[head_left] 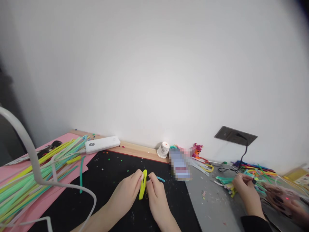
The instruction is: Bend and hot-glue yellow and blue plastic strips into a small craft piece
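My left hand [125, 193] and my right hand [156, 195] meet over a black mat [108, 174]. Both pinch a yellow pipe cleaner [143, 184] bent into a narrow upright loop, the left from its left side, the right from its right. A short teal piece [160, 178] lies on the mat just beyond my right hand.
A pile of green, yellow and teal pipe cleaners [36, 174] lies on pink paper [48, 199] at left, by a white box [102, 144]. A white cable [31, 154] arcs in front. At right another person's hand [243, 190] handles coloured pipe cleaners [253, 174]. A small white cup [163, 149] stands by the wall.
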`<state>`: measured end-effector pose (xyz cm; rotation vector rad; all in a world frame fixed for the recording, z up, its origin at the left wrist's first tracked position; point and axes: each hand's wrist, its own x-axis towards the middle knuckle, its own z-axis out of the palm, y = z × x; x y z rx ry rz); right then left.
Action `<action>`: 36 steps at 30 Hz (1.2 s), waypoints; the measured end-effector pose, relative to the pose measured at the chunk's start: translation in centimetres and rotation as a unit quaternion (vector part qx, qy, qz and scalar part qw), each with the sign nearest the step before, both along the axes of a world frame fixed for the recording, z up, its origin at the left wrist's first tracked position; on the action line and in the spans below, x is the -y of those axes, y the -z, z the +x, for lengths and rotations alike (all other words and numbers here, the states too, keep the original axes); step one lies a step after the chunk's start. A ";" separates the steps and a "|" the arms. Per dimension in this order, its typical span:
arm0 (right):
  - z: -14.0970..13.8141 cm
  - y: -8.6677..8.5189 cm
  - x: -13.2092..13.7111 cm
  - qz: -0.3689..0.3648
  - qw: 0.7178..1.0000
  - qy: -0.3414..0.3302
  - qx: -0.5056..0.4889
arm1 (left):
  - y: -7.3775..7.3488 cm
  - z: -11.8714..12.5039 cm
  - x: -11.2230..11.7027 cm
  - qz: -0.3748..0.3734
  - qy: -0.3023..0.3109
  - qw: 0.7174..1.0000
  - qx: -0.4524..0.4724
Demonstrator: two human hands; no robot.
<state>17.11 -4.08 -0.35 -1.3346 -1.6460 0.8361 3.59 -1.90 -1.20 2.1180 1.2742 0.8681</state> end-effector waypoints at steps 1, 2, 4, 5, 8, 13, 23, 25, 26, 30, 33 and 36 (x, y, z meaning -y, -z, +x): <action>0.0 0.0 0.1 -0.002 1.000 -0.004 0.003 | 0.0 0.0 -0.1 -0.001 -0.004 1.000 0.004; -0.1 0.0 0.1 -0.003 1.000 -0.010 0.006 | 0.1 0.0 -0.2 -0.002 -0.007 1.000 0.007; -0.1 -0.1 0.2 -0.002 1.000 -0.021 0.015 | 0.2 0.0 -0.2 -0.005 -0.009 1.000 0.015; -0.1 -0.1 0.2 0.001 1.000 -0.024 0.021 | 0.2 0.0 -0.2 -0.007 -0.010 1.000 0.020; -0.1 0.0 0.1 0.010 0.999 -0.022 0.035 | 0.3 0.1 0.1 -0.011 -0.007 0.999 0.036; 0.0 0.3 0.0 0.008 0.999 -0.023 0.040 | 0.1 0.1 0.2 -0.028 0.013 0.997 0.074; 0.1 0.6 -0.2 -0.008 1.000 -0.013 0.014 | -0.2 0.1 0.2 -0.063 0.013 0.993 0.099; 0.0 0.7 -0.2 -0.009 1.000 -0.020 0.000 | 0.0 0.2 0.2 -0.068 0.017 0.992 0.104; 0.0 0.8 -0.3 -0.013 1.000 -0.022 -0.011 | 0.1 0.2 0.2 -0.070 0.021 0.992 0.107; 0.0 0.9 -0.3 -0.025 0.999 -0.019 -0.036 | 0.3 0.2 0.1 -0.066 0.032 0.991 0.110; -0.1 0.7 -0.3 -0.015 1.000 -0.010 -0.022 | 0.1 0.3 0.1 -0.059 0.035 0.992 0.106; -0.3 0.5 -0.1 -0.001 1.000 0.000 -0.013 | -0.2 0.3 0.3 -0.055 0.033 0.993 0.101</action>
